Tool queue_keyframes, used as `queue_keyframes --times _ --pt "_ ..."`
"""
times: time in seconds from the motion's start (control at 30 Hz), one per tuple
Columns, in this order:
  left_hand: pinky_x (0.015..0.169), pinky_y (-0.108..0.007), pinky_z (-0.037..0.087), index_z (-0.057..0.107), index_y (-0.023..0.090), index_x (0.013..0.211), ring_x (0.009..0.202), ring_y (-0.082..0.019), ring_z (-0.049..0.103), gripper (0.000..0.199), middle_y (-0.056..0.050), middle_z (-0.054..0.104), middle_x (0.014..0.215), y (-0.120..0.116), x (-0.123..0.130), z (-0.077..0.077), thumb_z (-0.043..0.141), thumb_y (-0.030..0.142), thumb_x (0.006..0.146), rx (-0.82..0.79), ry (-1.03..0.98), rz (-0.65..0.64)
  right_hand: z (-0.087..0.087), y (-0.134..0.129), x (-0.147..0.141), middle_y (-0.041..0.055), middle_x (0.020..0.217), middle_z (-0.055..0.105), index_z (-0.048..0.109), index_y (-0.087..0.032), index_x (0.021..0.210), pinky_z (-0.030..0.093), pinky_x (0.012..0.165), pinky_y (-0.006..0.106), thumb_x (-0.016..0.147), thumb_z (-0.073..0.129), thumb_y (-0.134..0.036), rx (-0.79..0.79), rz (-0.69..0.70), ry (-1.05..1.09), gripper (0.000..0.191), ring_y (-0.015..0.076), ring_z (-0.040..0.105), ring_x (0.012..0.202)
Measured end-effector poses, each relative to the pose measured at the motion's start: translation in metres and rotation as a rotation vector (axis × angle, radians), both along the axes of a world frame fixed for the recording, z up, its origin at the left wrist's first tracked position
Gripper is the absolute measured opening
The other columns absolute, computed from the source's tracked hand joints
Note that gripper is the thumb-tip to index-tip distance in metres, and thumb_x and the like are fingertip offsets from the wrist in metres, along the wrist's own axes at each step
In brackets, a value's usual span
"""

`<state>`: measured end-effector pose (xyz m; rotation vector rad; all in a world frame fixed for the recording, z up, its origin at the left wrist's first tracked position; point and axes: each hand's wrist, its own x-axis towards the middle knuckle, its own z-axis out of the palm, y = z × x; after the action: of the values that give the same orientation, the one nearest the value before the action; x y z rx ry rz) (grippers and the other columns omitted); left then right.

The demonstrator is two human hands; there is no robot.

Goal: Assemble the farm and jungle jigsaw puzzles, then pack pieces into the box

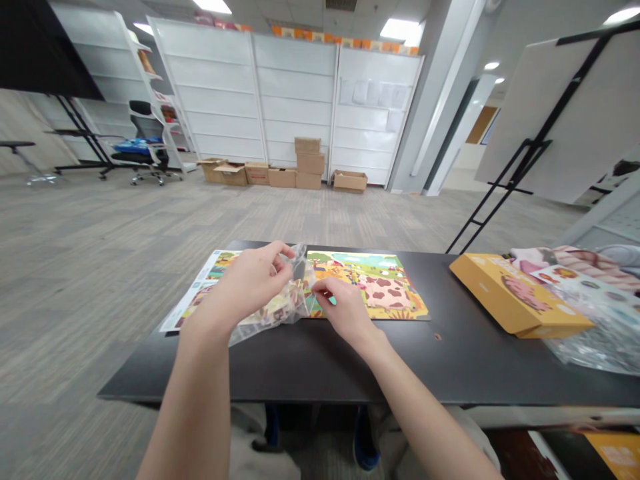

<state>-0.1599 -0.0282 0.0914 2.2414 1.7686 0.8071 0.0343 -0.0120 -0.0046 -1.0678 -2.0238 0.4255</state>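
A clear plastic bag (301, 304) with small printed pieces lies between my hands, partly over an illustrated sheet (175, 313). My left hand (253, 283) is above the bag, its fingers loosely bent, with a gap between index finger and thumb. The fingers of my right hand (346, 308) are pinched together at the bag's right edge. Beneath that hand is a colourful farm picture board (387, 290) showing a spotted cow-like animal and fields. My left hand and forearm cover part of the sheet and the bag.
On the right of the dark table (320, 367) is a yellow box (500, 293), beside crumpled clear plastic (600, 333) and a striped cloth (575, 260). Cardboard boxes (310, 163) stand by white shelves at the back. An easel-like stand (520, 163) rises beyond the table's right side.
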Motion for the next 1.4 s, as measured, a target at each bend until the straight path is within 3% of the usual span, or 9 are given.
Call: queue_keyframes --times 0.23,0.47,0.67,0.8,0.93,1.1,1.17,1.3,1.4 --pt "0.066 -0.028 0.045 0.065 0.019 0.116 0.071 -0.021 0.066 0.039 0.000 0.069 0.072 -0.002 -0.002 0.000 0.049 0.029 0.082 -0.034 0.081 0.001 0.005 -0.005 -0.001 0.0052 0.092 0.075 0.067 -0.021 0.086 0.058 0.080 0.030 0.090 0.058 -0.018 0.228 0.110 0.305 0.011 0.0174 0.071 0.086" --pt "0.069 -0.029 0.046 0.068 0.021 0.110 0.067 -0.018 0.063 0.035 0.000 0.068 0.074 -0.002 -0.017 0.006 0.048 0.024 0.081 0.184 -0.032 0.252 0.005 -0.004 -0.002 0.0086 0.107 0.074 0.063 -0.020 0.085 0.062 0.080 0.032 0.082 0.063 -0.020 -0.053 0.121 0.490 0.003 0.0186 0.075 0.089" --pt "0.072 -0.030 0.050 0.064 0.021 0.114 0.074 -0.016 0.064 0.031 0.000 0.068 0.084 -0.005 -0.017 0.011 0.045 0.027 0.091 0.360 -0.173 0.388 0.004 0.000 0.001 0.0092 0.111 0.073 0.061 -0.020 0.082 0.061 0.086 0.033 0.083 0.065 -0.023 -0.099 0.148 0.543 0.005 0.0200 0.074 0.096" --pt "0.074 -0.029 0.052 0.060 0.022 0.120 0.082 -0.015 0.065 0.032 -0.001 0.068 0.102 -0.001 -0.019 0.008 0.041 0.029 0.095 0.433 -0.185 0.361 0.004 -0.002 0.001 0.0115 0.122 0.070 0.061 -0.021 0.080 0.059 0.088 0.033 0.086 0.062 -0.020 -0.053 0.184 0.448 0.006 0.0230 0.069 0.114" --pt "0.080 -0.030 0.052 0.063 0.020 0.118 0.085 -0.018 0.066 0.033 -0.005 0.069 0.101 0.006 -0.022 0.000 0.043 0.030 0.094 0.463 -0.087 0.293 0.004 -0.002 0.002 0.0092 0.103 0.075 0.059 -0.023 0.079 0.054 0.096 0.037 0.087 0.058 -0.013 -0.003 0.264 0.215 0.013 0.0243 0.056 0.133" --pt "0.073 -0.030 0.048 0.067 0.021 0.113 0.080 -0.020 0.066 0.035 -0.004 0.072 0.087 0.007 -0.023 -0.006 0.043 0.033 0.091 0.176 0.067 0.108 0.006 0.002 0.015 0.0119 0.132 0.065 0.065 -0.021 0.088 0.048 0.104 0.039 0.087 0.062 -0.010 -0.033 0.317 -0.104 0.011 0.0234 0.060 0.126" --pt "0.067 -0.029 0.046 0.067 0.021 0.113 0.072 -0.019 0.065 0.035 -0.001 0.070 0.079 0.004 -0.020 -0.006 0.044 0.035 0.090 0.050 0.075 0.021 0.012 0.004 0.029 0.0094 0.129 0.066 0.068 -0.022 0.097 0.048 0.103 0.039 0.086 0.065 -0.013 -0.080 0.327 -0.199 0.014 0.0227 0.063 0.120" --pt "0.062 -0.029 0.044 0.068 0.021 0.110 0.064 -0.018 0.061 0.035 0.002 0.065 0.068 -0.002 -0.012 -0.002 0.050 0.041 0.087 -0.110 0.104 -0.091 0.028 0.008 0.071 0.0061 0.113 0.073 0.071 -0.023 0.108 0.050 0.094 0.036 0.085 0.068 -0.023 -0.217 0.064 -0.306 0.023 0.0229 0.067 0.105" --pt "0.068 -0.031 0.046 0.069 0.020 0.110 0.075 -0.021 0.063 0.037 -0.003 0.069 0.082 -0.004 -0.004 0.001 0.057 0.045 0.085 -0.041 0.154 -0.069 0.034 0.012 0.105 0.0087 0.109 0.074 0.074 -0.021 0.105 0.051 0.085 0.034 0.082 0.069 -0.030 -0.342 -0.182 -0.406 0.025 0.0253 0.068 0.099"
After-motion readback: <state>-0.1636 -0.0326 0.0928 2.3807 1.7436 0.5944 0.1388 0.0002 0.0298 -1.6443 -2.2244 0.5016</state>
